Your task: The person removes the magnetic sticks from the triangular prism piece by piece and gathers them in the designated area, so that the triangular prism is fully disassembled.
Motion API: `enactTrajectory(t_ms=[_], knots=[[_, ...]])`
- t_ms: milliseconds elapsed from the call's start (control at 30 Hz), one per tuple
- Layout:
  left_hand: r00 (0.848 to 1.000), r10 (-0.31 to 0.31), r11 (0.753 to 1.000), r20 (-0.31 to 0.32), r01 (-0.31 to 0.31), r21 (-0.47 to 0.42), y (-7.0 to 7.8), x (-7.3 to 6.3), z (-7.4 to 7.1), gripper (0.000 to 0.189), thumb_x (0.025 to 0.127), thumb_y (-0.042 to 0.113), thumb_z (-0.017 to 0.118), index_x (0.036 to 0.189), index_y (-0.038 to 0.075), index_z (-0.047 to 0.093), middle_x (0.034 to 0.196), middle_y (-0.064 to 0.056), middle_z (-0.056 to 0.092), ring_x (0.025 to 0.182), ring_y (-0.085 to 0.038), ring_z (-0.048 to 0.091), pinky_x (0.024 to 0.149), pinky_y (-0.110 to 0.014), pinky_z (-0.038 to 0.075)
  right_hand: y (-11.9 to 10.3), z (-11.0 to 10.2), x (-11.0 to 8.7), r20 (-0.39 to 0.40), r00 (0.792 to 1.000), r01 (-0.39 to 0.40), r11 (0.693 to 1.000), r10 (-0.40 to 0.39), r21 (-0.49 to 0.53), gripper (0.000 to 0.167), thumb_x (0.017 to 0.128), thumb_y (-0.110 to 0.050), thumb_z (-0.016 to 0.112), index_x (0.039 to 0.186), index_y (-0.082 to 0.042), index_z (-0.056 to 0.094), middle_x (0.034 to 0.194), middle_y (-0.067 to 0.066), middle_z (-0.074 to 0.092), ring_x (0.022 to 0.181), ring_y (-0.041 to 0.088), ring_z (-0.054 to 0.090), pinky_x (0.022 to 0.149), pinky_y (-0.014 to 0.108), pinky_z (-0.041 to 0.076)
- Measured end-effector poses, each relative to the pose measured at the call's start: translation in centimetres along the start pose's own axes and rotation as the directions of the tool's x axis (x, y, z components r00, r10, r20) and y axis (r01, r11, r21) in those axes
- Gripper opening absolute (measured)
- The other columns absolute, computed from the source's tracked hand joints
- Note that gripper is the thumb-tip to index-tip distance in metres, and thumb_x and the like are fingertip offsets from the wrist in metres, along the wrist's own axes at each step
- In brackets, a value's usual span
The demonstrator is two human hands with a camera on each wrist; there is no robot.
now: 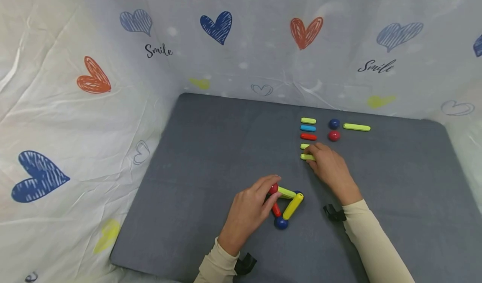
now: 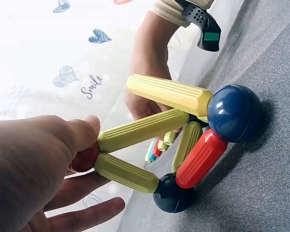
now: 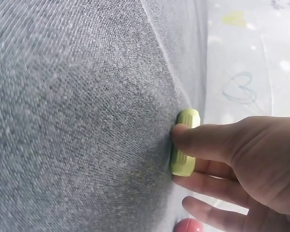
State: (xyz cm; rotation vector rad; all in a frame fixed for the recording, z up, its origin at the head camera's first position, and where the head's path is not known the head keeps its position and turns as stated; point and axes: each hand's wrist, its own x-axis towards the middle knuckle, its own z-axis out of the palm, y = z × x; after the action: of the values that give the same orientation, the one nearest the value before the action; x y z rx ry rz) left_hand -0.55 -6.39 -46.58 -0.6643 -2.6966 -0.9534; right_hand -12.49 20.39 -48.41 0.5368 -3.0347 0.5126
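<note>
Left hand, head view, pinches the red ball of the rod frame; right hand pinches a yellow-green stick beyond it, long axis left-to-right. Left wrist: ball grip confirmed. Right wrist: thumb across stick's middle.

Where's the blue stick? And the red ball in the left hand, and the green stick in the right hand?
Blue stick (image 1: 308, 128): head view, middle of its side.
Red ball (image 2: 85, 159): left wrist view, its uncovered side.
Green stick (image 3: 183, 165): right wrist view, its lower end.

Left fingers partly hide one red ball; the right wrist view crops another ball.
</note>
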Motion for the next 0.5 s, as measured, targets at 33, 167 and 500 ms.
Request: enactTrajectory(t_ms=[33, 167, 500], knots=[[1.000, -0.001, 1.000, -0.001, 0.001, -0.002, 0.0, 0.0, 0.0, 0.044, 0.101, 0.031, 0.075, 0.143, 0.019, 0.065, 0.138, 0.003, 0.067, 0.078, -0.010, 0.071, 0.067, -0.019, 0.056, 0.0, -0.1, 0.0, 0.002, 1.000, -0.001, 1.000, 0.001, 0.001, 0.029, 0.092, -0.006, 0.083, 0.119, -0.004, 0.073, 0.113, 0.015, 0.068, 0.098, 0.035, 0.067, 0.085, 0.056, 0.057], [1.000, -0.005, 1.000, -0.001, 0.005, -0.008, 0.0, 0.0, 0.1, 0.044, 0.101, 0.030, 0.076, 0.143, 0.019, 0.065, 0.138, 0.003, 0.067, 0.080, -0.010, 0.072, 0.068, -0.019, 0.057, -0.5, -0.6, -0.6, -0.012, 1.000, -0.012, 1.000, 0.012, -0.003, 0.030, 0.093, -0.011, 0.083, 0.120, -0.004, 0.073, 0.110, 0.014, 0.069, 0.095, 0.034, 0.067, 0.083, 0.055, 0.056], [1.000, -0.020, 1.000, -0.003, 0.020, -0.017, 0.0, 0.0, 0.2, 0.044, 0.101, 0.028, 0.076, 0.143, 0.019, 0.066, 0.137, 0.002, 0.068, 0.071, -0.010, 0.069, 0.064, -0.023, 0.057, -4.1, -3.9, -4.3, 0.043, 0.997, 0.057, 0.985, -0.065, 0.165, 0.035, 0.101, -0.034, 0.075, 0.127, -0.009, 0.073, 0.112, 0.004, 0.075, 0.100, 0.022, 0.073, 0.087, 0.050, 0.059]])
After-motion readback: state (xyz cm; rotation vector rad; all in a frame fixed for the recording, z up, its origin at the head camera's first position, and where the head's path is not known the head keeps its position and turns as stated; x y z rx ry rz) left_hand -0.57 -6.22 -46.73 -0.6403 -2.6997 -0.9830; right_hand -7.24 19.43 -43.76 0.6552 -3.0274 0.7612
